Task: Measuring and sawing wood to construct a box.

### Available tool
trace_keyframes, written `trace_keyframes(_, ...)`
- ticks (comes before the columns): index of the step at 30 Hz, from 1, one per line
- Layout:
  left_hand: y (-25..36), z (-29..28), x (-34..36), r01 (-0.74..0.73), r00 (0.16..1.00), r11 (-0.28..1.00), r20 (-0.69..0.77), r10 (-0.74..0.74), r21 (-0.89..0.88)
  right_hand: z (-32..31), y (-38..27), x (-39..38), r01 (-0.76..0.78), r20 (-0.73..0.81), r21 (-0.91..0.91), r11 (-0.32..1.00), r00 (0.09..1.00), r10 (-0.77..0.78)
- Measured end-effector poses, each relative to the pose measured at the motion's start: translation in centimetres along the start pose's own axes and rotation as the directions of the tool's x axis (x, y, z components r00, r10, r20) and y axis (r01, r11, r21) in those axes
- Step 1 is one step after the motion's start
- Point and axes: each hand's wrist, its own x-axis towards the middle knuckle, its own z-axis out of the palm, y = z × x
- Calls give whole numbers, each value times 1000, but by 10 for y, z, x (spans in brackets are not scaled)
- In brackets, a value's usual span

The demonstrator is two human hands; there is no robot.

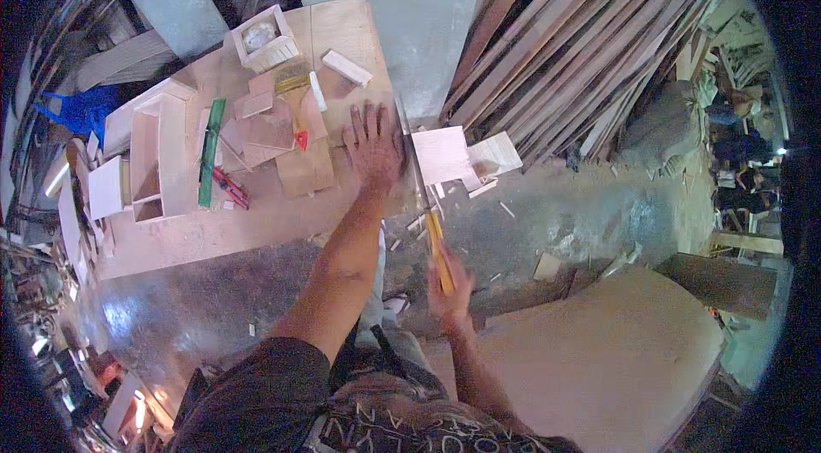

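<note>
My left hand (374, 150) presses flat on the plywood sheet (171, 244) near its right edge, fingers spread. Gripped in my right hand (451, 286), slightly blurred, is the yellow handle of a handsaw (438, 248). Its thin blade points away from me along the sheet's right edge, beside my left hand. Just right of the blade lie a pale square wood piece (442, 155) and an open wooden box (496, 155), with small offcuts around them. Whether the teeth are in the wood cannot be made out.
Left on the sheet are a divided wooden box (162, 158), a green level-like tool (210, 154), red pliers-like tool (231, 188) and a small box (263, 38). Long planks (590, 34) lean at the far right. A large board (590, 359) lies near right.
</note>
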Motion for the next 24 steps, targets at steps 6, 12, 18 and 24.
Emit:
trace_keyframes(6,-9,9,3,19,1000,999,-25,-18,51,2,-5,-28,15,-37,80,997,999,-12)
trace_keyframes(12,-7,3,5,27,999,997,34,-29,73,0,6,-19,92,-43,-21,996,995,-92)
trace_keyframes(18,-11,7,3,9,999,992,30,-13,126,10,-11,18,-239,135,32,971,963,232)
trace_keyframes(24,-7,2,4,37,998,999,40,-39,37,2,-17,11,-124,49,73,990,991,121)
